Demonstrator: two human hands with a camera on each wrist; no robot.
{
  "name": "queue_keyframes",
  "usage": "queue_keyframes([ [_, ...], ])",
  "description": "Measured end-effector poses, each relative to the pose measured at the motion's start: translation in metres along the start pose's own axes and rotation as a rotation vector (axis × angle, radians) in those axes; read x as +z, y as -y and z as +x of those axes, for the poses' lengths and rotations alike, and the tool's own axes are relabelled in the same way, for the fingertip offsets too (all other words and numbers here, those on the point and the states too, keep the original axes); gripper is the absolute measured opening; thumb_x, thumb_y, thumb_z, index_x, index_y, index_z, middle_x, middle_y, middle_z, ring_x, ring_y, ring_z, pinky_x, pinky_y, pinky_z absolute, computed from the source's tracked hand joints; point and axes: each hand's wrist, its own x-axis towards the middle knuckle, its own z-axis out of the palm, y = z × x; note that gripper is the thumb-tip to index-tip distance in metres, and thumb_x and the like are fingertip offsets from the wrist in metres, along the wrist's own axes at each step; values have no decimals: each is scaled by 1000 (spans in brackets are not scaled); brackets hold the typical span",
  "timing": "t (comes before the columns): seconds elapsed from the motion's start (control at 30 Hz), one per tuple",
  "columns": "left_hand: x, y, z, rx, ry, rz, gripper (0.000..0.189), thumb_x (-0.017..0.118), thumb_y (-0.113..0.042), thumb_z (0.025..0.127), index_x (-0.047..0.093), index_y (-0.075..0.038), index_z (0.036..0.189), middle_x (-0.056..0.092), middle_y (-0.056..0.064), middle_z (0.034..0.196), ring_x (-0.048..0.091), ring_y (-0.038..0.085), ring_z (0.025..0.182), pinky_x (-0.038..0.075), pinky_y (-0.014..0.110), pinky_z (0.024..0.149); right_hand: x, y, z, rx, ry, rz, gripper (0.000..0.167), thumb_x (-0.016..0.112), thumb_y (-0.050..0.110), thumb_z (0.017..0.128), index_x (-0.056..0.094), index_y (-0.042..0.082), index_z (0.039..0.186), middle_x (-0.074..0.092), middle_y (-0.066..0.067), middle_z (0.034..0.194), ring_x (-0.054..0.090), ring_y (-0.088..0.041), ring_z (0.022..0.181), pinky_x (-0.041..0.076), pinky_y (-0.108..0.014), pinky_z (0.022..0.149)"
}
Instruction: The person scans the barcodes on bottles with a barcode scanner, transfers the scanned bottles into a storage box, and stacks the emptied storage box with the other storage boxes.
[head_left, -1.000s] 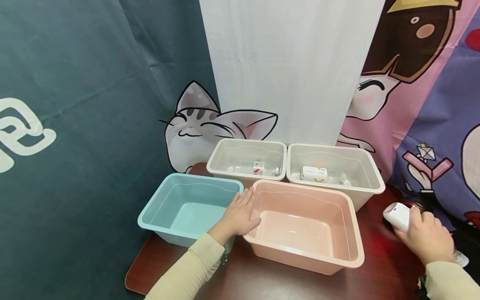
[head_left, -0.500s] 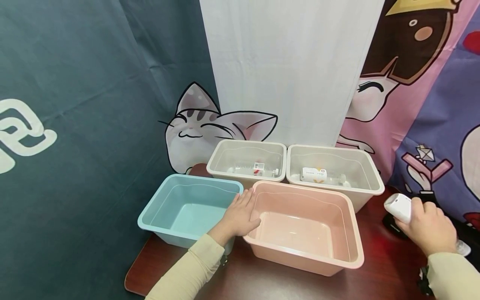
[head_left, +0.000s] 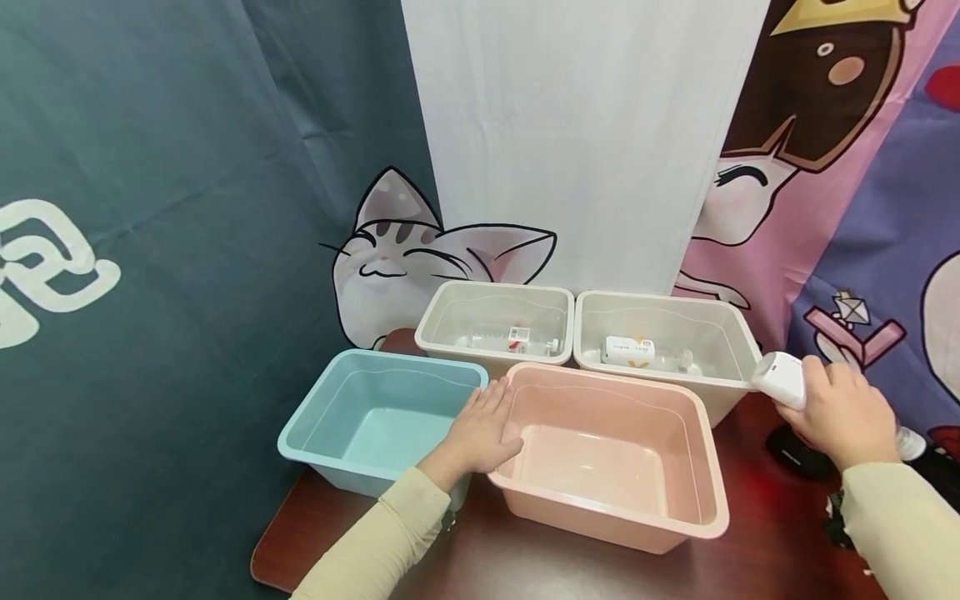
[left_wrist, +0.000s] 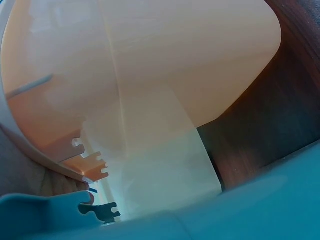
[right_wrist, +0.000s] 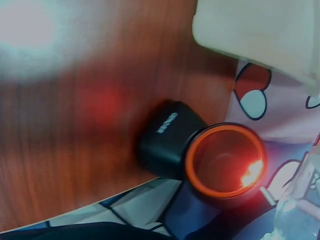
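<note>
My right hand [head_left: 847,412] grips a plastic bottle [head_left: 780,380] with a white rounded end, its clear end showing past the wrist. It is held above the table near the right beige tub [head_left: 738,385]. In the right wrist view, part of the clear bottle [right_wrist: 297,210] shows at the right edge. A black scanner [right_wrist: 167,137] with a glowing orange-rimmed window stands below it. My left hand [head_left: 480,433] rests with straight fingers across the adjoining rims of the blue tub [head_left: 315,400] and pink tub [head_left: 600,504].
A left beige tub [head_left: 495,293] holds a clear bottle [head_left: 487,340] with a red and white label. Lying in the right beige tub is another bottle [head_left: 628,350] with a white label. The brown table [head_left: 487,558] ends at left; printed cloth [head_left: 562,142] hangs behind.
My right hand has lifted the bottle up and slightly left, away from the black scanner, now more exposed in the head view. My left hand stays in place on the rims.
</note>
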Motion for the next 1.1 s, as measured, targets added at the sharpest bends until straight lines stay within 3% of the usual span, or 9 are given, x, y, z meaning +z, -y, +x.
queue_keyframes([
  [0.47, -1, -1, -1, 4, 1, -2, 85, 43, -54, 97, 24, 1, 159, 16, 16, 168, 16, 32, 155, 13, 48, 124, 8, 29, 51, -120, -25, 26, 62, 86, 23, 62, 48, 0, 106, 53, -24, 78, 51, -46, 60, 39, -62, 49],
  [0.67, 0, -1, 0, 0, 0, -11, 86, 43, -54, 97, 22, 1, 160, 16, 16, 168, 13, 29, 155, 13, 48, 125, 16, 48, 66, -174, -6, 20, 71, 88, 21, 62, 50, -1, 118, 54, -25, 84, 56, -47, 70, 44, -63, 57],
  [0.83, 0, -1, -1, 6, -10, -5, 85, 44, -53, 96, 24, 1, 159, 17, 16, 168, 16, 32, 154, 15, 49, 124, 25, 64, 76, -193, 26, 22, 73, 91, 23, 63, 50, 1, 119, 57, -25, 90, 59, -47, 76, 47, -62, 63],
  [1.1, 1, -1, 0, -2, -8, -11, 85, 44, -53, 96, 23, 0, 160, 15, 15, 168, 13, 29, 155, 13, 47, 125, 43, 88, 86, -229, 58, 68, 81, 93, 37, 66, 52, 2, 127, 62, -25, 102, 61, -48, 91, 48, -63, 76],
])
